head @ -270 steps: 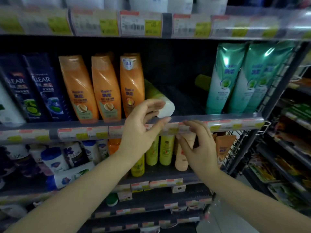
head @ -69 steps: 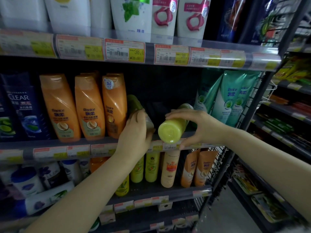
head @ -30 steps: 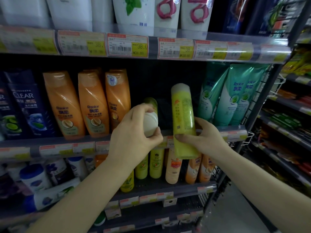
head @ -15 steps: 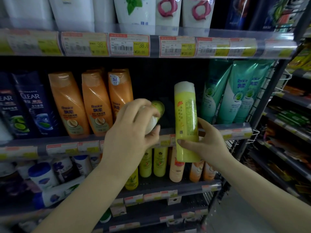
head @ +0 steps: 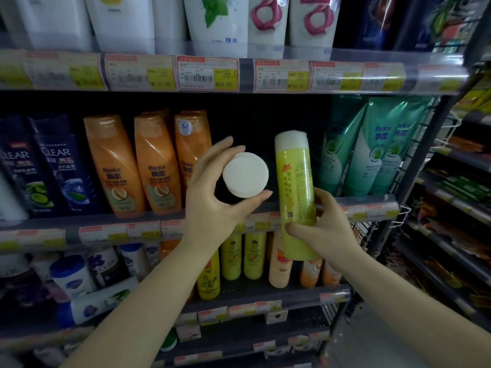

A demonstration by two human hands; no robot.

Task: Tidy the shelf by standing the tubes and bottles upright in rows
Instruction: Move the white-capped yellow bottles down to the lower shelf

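Head view puts you square in front of the shelf, its front rail lined with price tags. At far left stand two dark blue bottles, upright, and just beside them three orange bottles stand in a row, touching shoulder to shoulder. Your left hand is raised in front of the third orange bottle, with fingers and thumb clamped around a tube whose round white cap end faces you; its body points away toward the dark gap in the shelf and is mostly hidden behind the cap. Just to the right, your right hand is closed around the lower part of a yellow-green bottle, thumb on the near face and fingers wrapped behind. You hold this bottle nearly upright, white cap on top, in front of the shelf rail; its base hangs below the rail level, so it is not standing on the shelf. Further right, the green tubes lean together against the wire side of the rack. On the shelf below, small yellow bottles and orange ones stand upright in a row.
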